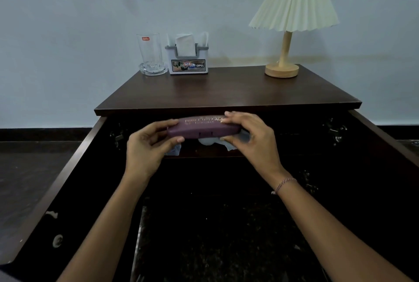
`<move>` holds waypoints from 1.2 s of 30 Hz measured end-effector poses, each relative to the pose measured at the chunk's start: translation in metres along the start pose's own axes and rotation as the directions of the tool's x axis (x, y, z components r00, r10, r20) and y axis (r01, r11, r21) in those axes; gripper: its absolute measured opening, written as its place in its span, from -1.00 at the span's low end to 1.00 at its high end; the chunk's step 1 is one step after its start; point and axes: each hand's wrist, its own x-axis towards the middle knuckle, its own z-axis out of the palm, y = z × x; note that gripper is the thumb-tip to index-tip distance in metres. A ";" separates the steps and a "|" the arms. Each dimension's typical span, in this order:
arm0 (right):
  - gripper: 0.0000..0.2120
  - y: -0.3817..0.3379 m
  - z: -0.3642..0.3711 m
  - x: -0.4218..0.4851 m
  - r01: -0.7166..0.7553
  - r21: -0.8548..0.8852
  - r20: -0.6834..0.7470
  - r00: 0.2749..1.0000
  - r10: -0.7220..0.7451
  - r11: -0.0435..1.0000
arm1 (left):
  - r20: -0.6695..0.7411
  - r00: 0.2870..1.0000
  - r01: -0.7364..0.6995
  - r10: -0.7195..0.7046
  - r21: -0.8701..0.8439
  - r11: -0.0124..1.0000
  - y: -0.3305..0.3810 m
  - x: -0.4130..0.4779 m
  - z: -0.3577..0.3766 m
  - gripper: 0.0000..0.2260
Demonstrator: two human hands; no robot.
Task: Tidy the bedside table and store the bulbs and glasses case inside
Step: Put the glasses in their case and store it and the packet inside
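The purple glasses case (204,128) is in the middle of the frame, held level in the air just under the front edge of the table top and in front of the dark open compartment. The left hand (147,145) pinches its left end between thumb and curled fingers, and the right hand (247,139) pinches the right end in the same way, fingers over the top and thumb below. A thin bracelet (284,183) sits on the right wrist. Just behind and below the case some white shapes (207,141) show inside the compartment; I cannot tell what they are. Two doors stand open, one at the left (56,179) and one at the right (385,141). On the dark wooden bedside table (226,91), toward the upper left, stand a clear glass (150,52) and, just beside it, a white napkin holder (188,62); a lamp (288,32) with a pleated cream shade stands at the upper right.
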 end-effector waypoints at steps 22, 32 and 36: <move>-0.65 0.026 0.118 -0.033 -0.102 -0.268 0.216 0.963 0.163 0.958 | -0.151 0.949 0.316 -0.278 0.520 0.794 -0.088 0.009 -0.014 -0.75; -0.58 0.025 0.134 -0.018 0.009 -0.479 0.388 0.899 0.203 0.878 | -0.070 0.979 0.144 -0.190 0.898 0.415 -0.098 0.019 -0.009 -0.68; -0.52 0.021 0.138 -0.015 0.052 -0.539 0.449 0.862 0.234 0.840 | -0.013 0.972 0.054 -0.236 0.984 0.170 -0.096 0.019 -0.003 -0.68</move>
